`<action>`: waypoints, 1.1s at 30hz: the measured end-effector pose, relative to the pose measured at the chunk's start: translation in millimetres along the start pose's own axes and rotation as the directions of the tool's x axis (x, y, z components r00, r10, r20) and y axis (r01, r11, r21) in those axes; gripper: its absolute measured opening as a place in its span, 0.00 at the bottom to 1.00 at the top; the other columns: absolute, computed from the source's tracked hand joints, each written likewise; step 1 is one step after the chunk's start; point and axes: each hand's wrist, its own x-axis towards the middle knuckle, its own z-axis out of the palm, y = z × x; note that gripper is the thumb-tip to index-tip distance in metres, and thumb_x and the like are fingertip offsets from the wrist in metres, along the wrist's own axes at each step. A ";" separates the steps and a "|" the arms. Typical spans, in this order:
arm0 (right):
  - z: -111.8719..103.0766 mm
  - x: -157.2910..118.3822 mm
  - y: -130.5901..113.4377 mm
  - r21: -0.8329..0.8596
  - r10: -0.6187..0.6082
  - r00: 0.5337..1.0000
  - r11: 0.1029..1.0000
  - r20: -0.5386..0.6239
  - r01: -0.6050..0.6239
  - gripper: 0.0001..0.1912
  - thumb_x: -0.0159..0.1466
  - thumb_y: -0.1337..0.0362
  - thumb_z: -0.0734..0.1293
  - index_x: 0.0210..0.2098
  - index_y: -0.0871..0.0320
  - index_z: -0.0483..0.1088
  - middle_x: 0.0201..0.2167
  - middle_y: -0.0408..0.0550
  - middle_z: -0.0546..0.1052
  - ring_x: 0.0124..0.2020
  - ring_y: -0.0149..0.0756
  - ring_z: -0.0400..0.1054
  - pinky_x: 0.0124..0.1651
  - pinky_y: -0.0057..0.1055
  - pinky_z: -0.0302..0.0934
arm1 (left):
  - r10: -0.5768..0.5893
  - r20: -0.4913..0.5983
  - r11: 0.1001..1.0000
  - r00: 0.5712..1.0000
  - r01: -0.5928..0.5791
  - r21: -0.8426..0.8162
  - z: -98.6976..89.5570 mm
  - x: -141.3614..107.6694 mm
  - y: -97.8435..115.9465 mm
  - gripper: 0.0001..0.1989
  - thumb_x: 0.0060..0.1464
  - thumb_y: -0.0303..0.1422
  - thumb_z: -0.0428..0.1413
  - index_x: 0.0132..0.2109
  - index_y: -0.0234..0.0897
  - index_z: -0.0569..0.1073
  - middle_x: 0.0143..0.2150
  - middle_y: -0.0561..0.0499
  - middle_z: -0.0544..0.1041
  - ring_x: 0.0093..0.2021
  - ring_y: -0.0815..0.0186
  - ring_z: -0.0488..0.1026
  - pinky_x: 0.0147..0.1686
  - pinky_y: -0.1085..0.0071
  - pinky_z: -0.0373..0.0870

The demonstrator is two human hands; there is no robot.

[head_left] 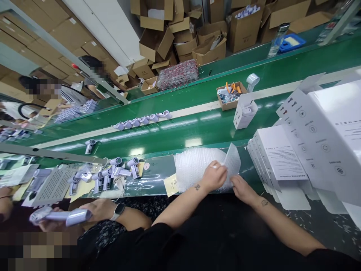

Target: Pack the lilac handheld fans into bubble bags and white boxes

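A bubble-wrap bag (233, 160) stands raised at a slant between my two hands. My left hand (216, 176) is closed at its left side, fingers curled. My right hand (243, 189) pinches its lower right edge between thumb and fingers. Beneath and left of it lies a pile of bubble-wrap bags (193, 165) on the bench, partly covered by my left forearm. Whether anything is inside the raised bag cannot be made out.
Printed white boxes (284, 154) stand in a row at my right. At my left a co-worker's hand (101, 209) holds a lilac handheld fan (60, 216). More fans (105, 177) lie nearby. Across the green conveyor (194, 131) are a small white box (244, 114) and a parts carton (229, 99).
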 end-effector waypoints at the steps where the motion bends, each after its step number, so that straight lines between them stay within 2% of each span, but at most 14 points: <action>1: 1.3 -2.1 1.1 -0.003 -0.002 1.000 1.000 0.007 0.002 0.14 0.54 0.78 0.56 0.34 0.56 0.63 0.31 0.51 0.69 0.36 0.42 0.63 0.40 0.42 0.63 | 0.099 0.101 0.992 0.990 -0.106 0.063 3.8 10.7 -2.7 0.10 0.55 0.31 0.50 0.42 0.36 0.73 0.42 0.40 0.74 0.48 0.55 0.64 0.50 0.59 0.57; 2: 1.9 -4.0 2.1 -0.006 -0.001 1.000 1.000 0.008 0.001 0.13 0.55 0.77 0.56 0.34 0.56 0.63 0.31 0.51 0.69 0.36 0.42 0.63 0.40 0.41 0.63 | 0.158 0.204 0.975 0.966 -0.186 0.124 8.1 20.3 -5.0 0.10 0.54 0.32 0.52 0.42 0.35 0.74 0.43 0.39 0.74 0.51 0.52 0.62 0.51 0.56 0.54; 3: 1.9 -6.0 3.3 -0.011 0.002 1.000 1.000 0.011 -0.002 0.11 0.57 0.77 0.56 0.34 0.56 0.63 0.31 0.51 0.69 0.36 0.42 0.63 0.41 0.41 0.63 | 0.168 0.300 0.953 0.939 -0.232 0.193 12.7 28.5 -6.9 0.10 0.54 0.34 0.53 0.40 0.34 0.75 0.43 0.38 0.74 0.53 0.50 0.61 0.52 0.54 0.52; 6: 1.8 -13.2 9.1 -0.005 0.077 0.996 0.997 -0.038 -0.077 0.07 0.61 0.72 0.56 0.36 0.57 0.63 0.31 0.51 0.69 0.36 0.41 0.64 0.40 0.40 0.63 | 0.009 0.498 0.881 0.867 -0.243 0.407 24.0 45.3 -8.2 0.15 0.51 0.41 0.56 0.37 0.32 0.76 0.36 0.37 0.76 0.52 0.46 0.60 0.54 0.47 0.47; 8: 4.0 -18.6 15.0 0.025 0.152 0.983 0.988 -0.099 -0.150 0.08 0.62 0.69 0.57 0.41 0.58 0.63 0.33 0.52 0.70 0.36 0.41 0.65 0.39 0.40 0.64 | -0.100 0.552 0.836 0.828 -0.232 0.498 27.9 53.2 -4.2 0.17 0.51 0.43 0.56 0.39 0.33 0.77 0.35 0.38 0.77 0.52 0.45 0.60 0.55 0.44 0.43; 10: 8.7 -22.6 21.9 0.050 0.196 0.971 0.980 -0.140 -0.191 0.11 0.61 0.67 0.59 0.44 0.58 0.64 0.35 0.53 0.71 0.37 0.42 0.66 0.40 0.40 0.65 | -0.153 0.574 0.804 0.805 -0.236 0.546 29.5 60.3 2.6 0.16 0.53 0.41 0.54 0.42 0.34 0.76 0.37 0.39 0.77 0.54 0.45 0.59 0.56 0.42 0.39; 13: 17.7 -23.7 32.6 0.042 0.203 0.964 0.979 -0.170 -0.199 0.09 0.61 0.66 0.60 0.41 0.57 0.67 0.36 0.54 0.72 0.39 0.44 0.66 0.42 0.43 0.64 | -0.174 0.591 0.774 0.788 -0.262 0.576 31.1 65.0 11.9 0.12 0.55 0.33 0.51 0.42 0.35 0.76 0.40 0.41 0.76 0.54 0.46 0.59 0.56 0.42 0.38; 16: 23.9 -21.3 42.1 0.043 0.207 0.957 0.978 -0.205 -0.203 0.08 0.61 0.67 0.59 0.35 0.57 0.69 0.33 0.52 0.72 0.38 0.44 0.66 0.42 0.44 0.64 | -0.153 0.604 0.777 0.782 -0.283 0.563 33.5 55.1 13.2 0.11 0.55 0.33 0.51 0.40 0.36 0.77 0.41 0.41 0.76 0.54 0.47 0.59 0.56 0.42 0.41; 19: 23.6 -19.5 47.0 0.056 0.211 0.945 0.978 -0.250 -0.203 0.09 0.62 0.68 0.58 0.36 0.56 0.70 0.35 0.52 0.73 0.39 0.44 0.66 0.43 0.45 0.64 | -0.081 0.586 0.804 0.806 -0.295 0.517 34.7 33.5 10.3 0.13 0.54 0.41 0.54 0.40 0.37 0.76 0.42 0.43 0.75 0.55 0.47 0.59 0.56 0.43 0.45; 22: 17.7 -18.0 43.6 0.072 0.207 0.930 0.978 -0.303 -0.194 0.09 0.63 0.66 0.57 0.38 0.56 0.69 0.36 0.53 0.73 0.41 0.45 0.66 0.46 0.46 0.63 | 0.005 0.453 0.853 0.892 -0.240 0.463 34.0 15.4 11.5 0.21 0.52 0.47 0.54 0.46 0.38 0.72 0.45 0.44 0.73 0.53 0.51 0.61 0.56 0.49 0.49; 24: 12.9 -15.5 36.7 0.082 0.204 0.921 0.979 -0.333 -0.187 0.09 0.63 0.66 0.57 0.38 0.56 0.68 0.34 0.53 0.73 0.41 0.44 0.66 0.45 0.45 0.63 | 0.015 0.361 0.888 0.932 -0.178 0.423 33.4 11.0 13.9 0.22 0.53 0.47 0.53 0.49 0.36 0.69 0.44 0.44 0.72 0.51 0.54 0.63 0.54 0.53 0.53; 28: 5.3 -5.9 17.3 0.091 0.219 0.895 0.976 -0.389 -0.199 0.08 0.64 0.64 0.59 0.42 0.57 0.65 0.35 0.52 0.73 0.39 0.42 0.68 0.43 0.41 0.64 | -0.075 0.275 0.939 0.958 -0.025 0.342 30.6 16.0 13.0 0.11 0.59 0.34 0.47 0.42 0.36 0.72 0.36 0.46 0.74 0.44 0.60 0.67 0.47 0.61 0.59; 31: 0.7 2.0 3.7 0.090 0.246 0.869 0.969 -0.429 -0.230 0.10 0.63 0.62 0.61 0.43 0.57 0.64 0.35 0.52 0.74 0.37 0.41 0.69 0.40 0.38 0.65 | -0.174 0.231 0.964 0.957 0.119 0.237 25.8 19.6 7.1 0.09 0.58 0.32 0.49 0.39 0.38 0.73 0.37 0.49 0.75 0.42 0.62 0.68 0.45 0.64 0.61; 33: -1.9 5.9 -2.6 0.089 0.261 0.860 0.965 -0.439 -0.247 0.09 0.63 0.62 0.62 0.42 0.56 0.65 0.34 0.51 0.75 0.35 0.40 0.70 0.39 0.36 0.65 | -0.208 0.211 0.965 0.955 0.166 0.201 22.9 18.6 3.5 0.07 0.56 0.32 0.51 0.38 0.38 0.73 0.37 0.50 0.76 0.42 0.62 0.68 0.44 0.65 0.61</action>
